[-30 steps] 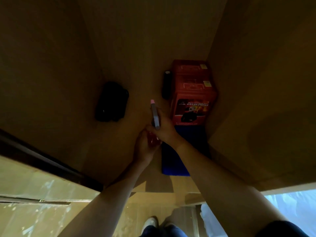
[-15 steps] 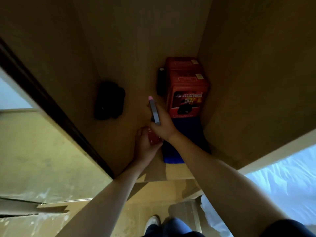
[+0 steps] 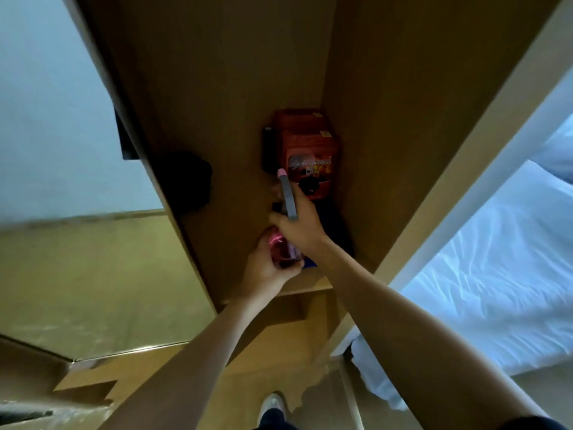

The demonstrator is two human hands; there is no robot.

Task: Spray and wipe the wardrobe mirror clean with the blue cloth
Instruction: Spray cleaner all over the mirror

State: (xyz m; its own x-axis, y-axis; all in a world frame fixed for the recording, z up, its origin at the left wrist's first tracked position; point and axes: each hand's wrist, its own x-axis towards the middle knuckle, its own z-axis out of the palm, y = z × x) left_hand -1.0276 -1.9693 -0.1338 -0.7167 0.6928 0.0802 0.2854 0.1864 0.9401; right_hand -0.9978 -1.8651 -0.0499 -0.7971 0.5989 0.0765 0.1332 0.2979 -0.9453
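Note:
Both my hands hold a spray bottle (image 3: 286,252) with pink liquid over a wooden wardrobe shelf (image 3: 235,243). My right hand (image 3: 297,225) grips its grey spray head, whose pink nozzle tip (image 3: 281,173) points away from me. My left hand (image 3: 268,268) curls round the bottle's body from below. A small corner of the blue cloth (image 3: 310,264) shows on the shelf under my right wrist; the rest is hidden or in shadow. The wardrobe mirror (image 3: 77,212) fills the left side, on the sliding door.
A red box (image 3: 307,150) stands at the shelf's back right with a dark bottle (image 3: 267,150) beside it. A black object (image 3: 189,181) lies at the shelf's left. A bed with white sheets (image 3: 480,274) is at the right. My shoe (image 3: 273,405) is on the wooden floor.
The view has swung left, bringing more of the mirror door and the bed into sight. Both hands keep hold of the spray bottle; most of the blue cloth is now out of sight.

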